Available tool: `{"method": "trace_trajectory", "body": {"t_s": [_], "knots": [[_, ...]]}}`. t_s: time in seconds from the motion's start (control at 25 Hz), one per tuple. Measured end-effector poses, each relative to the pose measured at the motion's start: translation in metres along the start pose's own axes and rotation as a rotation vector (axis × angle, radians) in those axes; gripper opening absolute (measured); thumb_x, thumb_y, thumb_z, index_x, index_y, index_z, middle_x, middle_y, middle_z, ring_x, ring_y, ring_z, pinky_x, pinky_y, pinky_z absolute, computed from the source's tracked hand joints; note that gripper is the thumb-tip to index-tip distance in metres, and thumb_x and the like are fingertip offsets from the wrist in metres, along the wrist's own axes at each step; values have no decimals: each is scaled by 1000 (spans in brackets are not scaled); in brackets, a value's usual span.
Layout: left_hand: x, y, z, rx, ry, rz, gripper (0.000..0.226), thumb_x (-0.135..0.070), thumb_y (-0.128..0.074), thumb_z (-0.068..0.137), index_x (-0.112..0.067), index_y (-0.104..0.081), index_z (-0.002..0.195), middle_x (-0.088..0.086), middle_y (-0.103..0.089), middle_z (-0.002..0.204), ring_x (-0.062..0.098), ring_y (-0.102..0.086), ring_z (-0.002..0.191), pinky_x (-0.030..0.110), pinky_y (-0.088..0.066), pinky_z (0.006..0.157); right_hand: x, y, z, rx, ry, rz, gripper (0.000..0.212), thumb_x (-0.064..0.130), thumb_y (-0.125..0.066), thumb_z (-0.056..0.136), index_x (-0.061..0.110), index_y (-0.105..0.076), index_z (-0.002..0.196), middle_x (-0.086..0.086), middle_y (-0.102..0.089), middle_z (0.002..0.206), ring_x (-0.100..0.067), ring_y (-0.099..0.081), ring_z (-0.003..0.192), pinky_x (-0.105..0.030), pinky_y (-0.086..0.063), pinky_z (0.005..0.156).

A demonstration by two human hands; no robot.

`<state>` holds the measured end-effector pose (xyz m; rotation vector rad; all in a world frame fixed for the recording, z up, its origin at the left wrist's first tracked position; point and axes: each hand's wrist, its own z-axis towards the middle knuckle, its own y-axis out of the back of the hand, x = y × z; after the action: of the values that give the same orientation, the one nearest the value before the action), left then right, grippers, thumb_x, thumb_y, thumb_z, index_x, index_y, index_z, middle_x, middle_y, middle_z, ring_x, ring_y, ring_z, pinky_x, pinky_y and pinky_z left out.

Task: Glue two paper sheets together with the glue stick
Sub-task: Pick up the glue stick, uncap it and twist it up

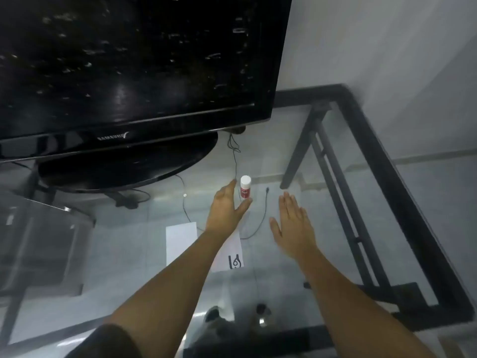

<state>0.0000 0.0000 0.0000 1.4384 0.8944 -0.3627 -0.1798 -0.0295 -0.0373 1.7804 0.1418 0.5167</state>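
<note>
A glue stick (245,187) with a white cap and red label stands upright on the glass table (296,140). My left hand (227,205) is stretched toward it with fingers and thumb spread on either side of its base, holding nothing. My right hand (294,223) hovers flat and open to the right of the stick. White paper (180,241) lies on the glass under my left forearm, which hides part of it; a black handwritten mark shows near its lower right corner.
A black television (129,60) on an oval stand (124,166) fills the upper left. Thin black cables (260,218) trail across the glass near the glue stick. The table's black metal frame (387,177) runs along the right side.
</note>
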Motion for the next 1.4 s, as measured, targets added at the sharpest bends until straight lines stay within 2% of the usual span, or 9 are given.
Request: {"method": "trace_trajectory", "body": {"t_s": [0.12,0.32,0.6,0.72,0.8,0.96,1.2,1.32,1.4], "knots": [[-2,-8,13,-92,16,-129,44,-29,-69,80,-12,-51,117,5,-60,113,15,-53,104,23,-38,84,-2,-6,1,-43,-20,-39,64,45,-19,95,13,-1,146,-4,1,157,-14,9,141,-31,9,111],[-1,-12,19,-101,-12,-186,21,-19,-68,82,-14,-49,90,-3,-54,86,13,-52,78,6,-37,64,-4,-8,1,-66,-6,-35,64,47,-18,93,14,-4,147,-2,-4,157,-12,5,141,-32,4,112],[-5,11,1,31,-23,-269,38,-28,-55,90,-19,-48,127,-5,-53,93,1,-54,84,9,-44,65,-1,-4,-2,-23,3,22,66,52,-6,91,15,-1,146,0,1,156,-10,10,140,-30,7,112],[0,18,-9,16,44,-325,33,-28,-64,85,-24,-50,115,-15,-57,93,-6,-55,84,6,-44,66,3,11,7,-96,-34,206,54,41,-34,96,14,-29,142,-5,-26,152,-20,-20,140,-30,-12,111],[2,20,-11,27,51,-301,25,-28,-66,83,-24,-53,105,-13,-59,96,-3,-56,86,7,-45,67,8,30,19,-161,-114,506,39,33,-45,95,15,-49,129,-5,-50,135,-17,-45,122,-23,-31,100],[-3,20,-9,43,-21,-218,26,-29,-65,84,-17,-58,106,-3,-64,101,12,-58,88,20,-48,73,26,66,36,-56,-150,986,30,40,-54,88,28,-60,115,11,-63,108,-1,-57,99,-4,-40,74],[17,38,3,18,-91,-105,28,-29,-64,85,-14,-57,108,0,-66,100,14,-59,84,13,-42,69,53,73,68,-15,-118,1112,12,24,-67,82,34,-65,90,14,-66,94,2,-62,88,-10,-47,73],[30,40,-1,31,-41,-79,29,-26,-65,84,-13,-57,109,3,-66,103,15,-58,87,19,-42,73,48,72,71,-183,-220,1081,12,29,-65,83,34,-63,94,16,-65,97,3,-61,90,-12,-46,75],[34,43,-5,20,-6,-99,29,-26,-65,84,-13,-57,109,2,-65,105,13,-57,88,18,-43,72,44,64,69,-189,-142,914,26,24,-68,82,24,-62,106,11,-64,100,1,-59,90,-13,-45,80]]}}
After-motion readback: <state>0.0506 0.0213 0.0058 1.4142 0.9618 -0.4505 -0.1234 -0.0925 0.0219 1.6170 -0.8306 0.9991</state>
